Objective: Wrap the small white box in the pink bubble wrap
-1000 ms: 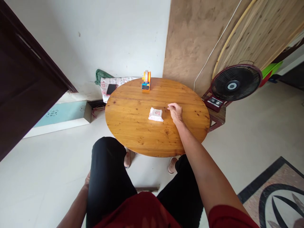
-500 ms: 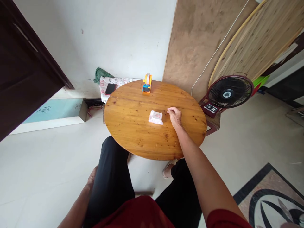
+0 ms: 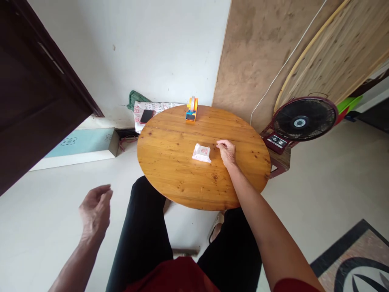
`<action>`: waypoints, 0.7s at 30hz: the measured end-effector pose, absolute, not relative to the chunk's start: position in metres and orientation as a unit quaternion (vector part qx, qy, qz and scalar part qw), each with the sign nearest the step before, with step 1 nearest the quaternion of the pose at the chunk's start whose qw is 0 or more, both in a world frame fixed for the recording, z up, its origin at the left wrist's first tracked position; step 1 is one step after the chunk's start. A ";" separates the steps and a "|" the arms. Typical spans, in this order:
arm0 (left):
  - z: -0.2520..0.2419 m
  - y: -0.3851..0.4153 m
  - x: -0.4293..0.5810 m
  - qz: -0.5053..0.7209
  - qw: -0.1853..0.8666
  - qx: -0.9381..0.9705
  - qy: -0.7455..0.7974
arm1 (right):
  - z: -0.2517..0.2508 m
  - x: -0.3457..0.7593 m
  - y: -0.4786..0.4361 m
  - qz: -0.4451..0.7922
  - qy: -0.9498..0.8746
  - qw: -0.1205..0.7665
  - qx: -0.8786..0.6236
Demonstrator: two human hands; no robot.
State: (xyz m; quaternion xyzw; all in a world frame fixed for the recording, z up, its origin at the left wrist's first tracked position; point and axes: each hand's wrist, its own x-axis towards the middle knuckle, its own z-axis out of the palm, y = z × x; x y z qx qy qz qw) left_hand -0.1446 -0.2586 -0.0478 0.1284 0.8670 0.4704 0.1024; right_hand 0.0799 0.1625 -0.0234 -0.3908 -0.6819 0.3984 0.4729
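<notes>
On the round wooden table [image 3: 170,170] lies a small white packet [image 3: 201,153] in a pale pink wrapper with crimped ends. My right hand [image 3: 227,152] rests on the tabletop just right of the packet, apart from it. Its fingers are drawn together at the tips, and anything between them is too small to make out. My left hand [image 3: 95,209] hangs in the air left of my knee, over the floor. Its fingers are loosely bent with a gap to the thumb, and I see nothing in it. At the table's far edge stands an orange and blue tape dispenser [image 3: 192,109].
Behind the table's left edge, a dark phone [image 3: 147,116] lies on a printed white sack [image 3: 164,106]. To the right, a black and maroon fan [image 3: 300,121] sits on a wooden stool [image 3: 281,162]. A white wall borders the far side.
My left hand has risen from beside my left thigh and moved out into the air. My right hand stays by the packet. The view has shifted slightly.
</notes>
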 end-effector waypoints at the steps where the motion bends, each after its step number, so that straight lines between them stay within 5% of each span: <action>1: -0.032 -0.244 -0.139 0.504 0.079 0.139 0.849 | -0.023 0.080 0.162 0.399 -0.683 0.472 -0.389; 8: 0.035 -0.092 -0.091 0.487 0.198 0.458 0.717 | -0.020 0.081 0.157 0.392 -0.697 0.458 -0.388; 15: 0.037 0.031 -0.101 0.490 0.349 0.460 0.653 | -0.005 0.076 0.171 0.405 -0.739 0.372 -0.390; 21: 0.032 0.038 -0.108 0.481 0.444 0.472 0.591 | 0.010 0.080 0.168 0.483 -0.703 0.387 -0.349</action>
